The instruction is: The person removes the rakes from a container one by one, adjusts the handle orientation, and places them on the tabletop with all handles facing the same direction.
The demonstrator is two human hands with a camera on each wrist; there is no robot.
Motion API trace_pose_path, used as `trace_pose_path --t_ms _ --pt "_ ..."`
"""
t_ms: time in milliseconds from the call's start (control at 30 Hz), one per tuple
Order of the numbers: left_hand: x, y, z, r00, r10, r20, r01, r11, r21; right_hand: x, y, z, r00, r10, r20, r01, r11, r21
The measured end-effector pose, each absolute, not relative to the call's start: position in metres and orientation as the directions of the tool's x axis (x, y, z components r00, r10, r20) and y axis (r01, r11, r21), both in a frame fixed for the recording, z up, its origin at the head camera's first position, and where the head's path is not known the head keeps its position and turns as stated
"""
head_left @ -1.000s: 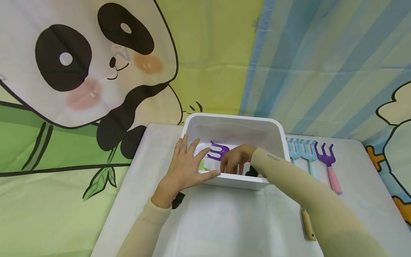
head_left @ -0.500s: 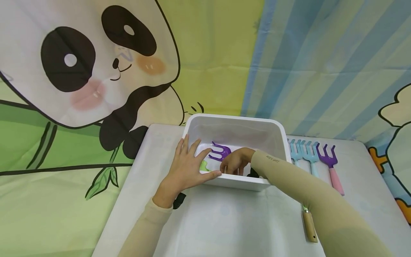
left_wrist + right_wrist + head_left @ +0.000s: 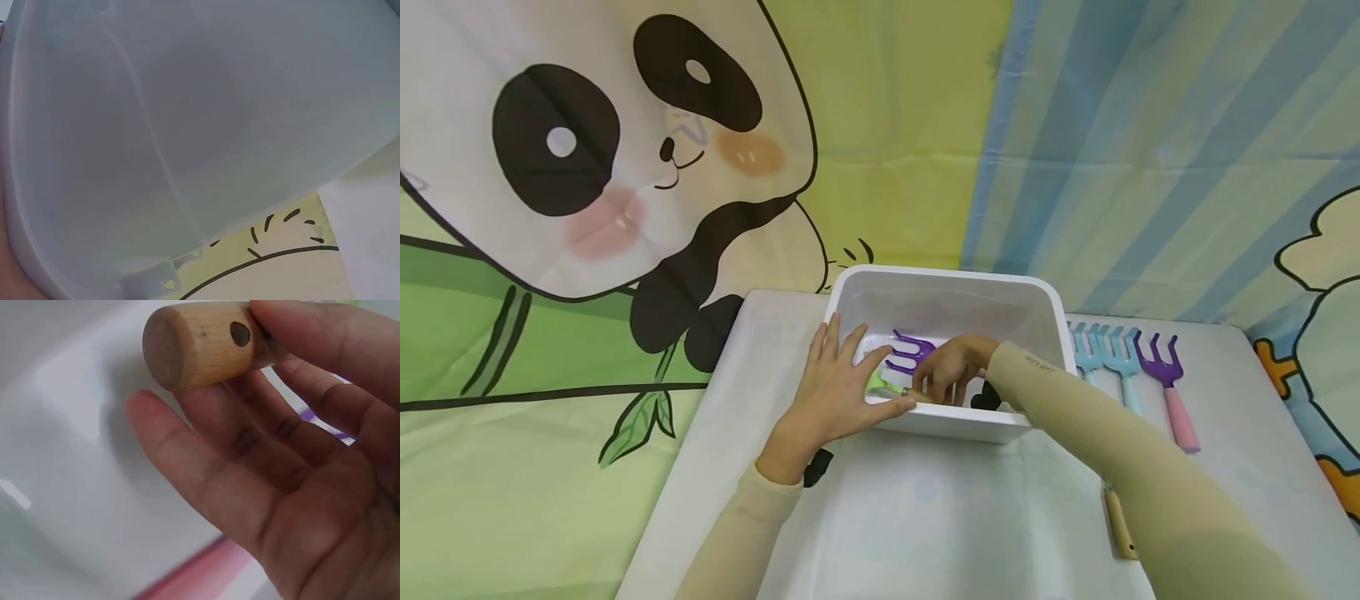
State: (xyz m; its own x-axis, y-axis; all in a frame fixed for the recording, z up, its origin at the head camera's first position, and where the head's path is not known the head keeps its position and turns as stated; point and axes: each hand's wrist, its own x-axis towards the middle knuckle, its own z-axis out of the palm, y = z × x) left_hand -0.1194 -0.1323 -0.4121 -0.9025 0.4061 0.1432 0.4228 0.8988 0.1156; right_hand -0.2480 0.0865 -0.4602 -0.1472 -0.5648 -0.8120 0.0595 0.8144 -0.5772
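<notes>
A white plastic box (image 3: 951, 421) stands on the table. My left hand (image 3: 831, 387) rests on its near-left corner with fingers spread, the thumb along the front rim. In the left wrist view, the box's wall (image 3: 206, 112) fills most of the picture. Inside the box, my right hand (image 3: 951, 371) pinches the wooden handle (image 3: 200, 344) of a small green garden tool (image 3: 880, 383) between thumb and fingers. The shape of its head is partly hidden. A purple hand rake (image 3: 913, 352) lies beside it on the box floor. A pink handle (image 3: 200, 572) shows below my right hand.
Right of the box lie light blue hand rakes (image 3: 1122, 358) and a purple rake with a pink handle (image 3: 1180, 421). Another wooden handle (image 3: 1120, 525) lies partly under my right forearm. A printed cloth (image 3: 887, 125) hangs behind the table.
The wooden handle has come into sight at my right fingertips, and the green tool's head shows more. My right hand has risen slightly. The left hand stays on the rim.
</notes>
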Motion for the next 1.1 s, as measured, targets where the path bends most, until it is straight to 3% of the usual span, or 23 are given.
trace_pose_path --t_ms 400,700,1100 --pt "-0.122 -0.130 -0.413 -0.890 0.422 0.172 0.444 0.889 0.115 -0.250 0.096 -0.440 -0.251 -0.627 -0.738 0.166 0.723 -0.671" --pt "-0.123 -0.130 -0.414 -0.890 0.417 0.183 0.443 0.887 0.130 -0.249 0.122 -0.413 -0.319 -0.656 -0.684 0.141 0.681 -0.719" --pt "-0.122 -0.132 -0.414 -0.894 0.410 0.180 0.434 0.892 0.127 -0.223 0.170 -0.359 -0.464 -0.685 -0.562 0.130 0.575 -0.808"
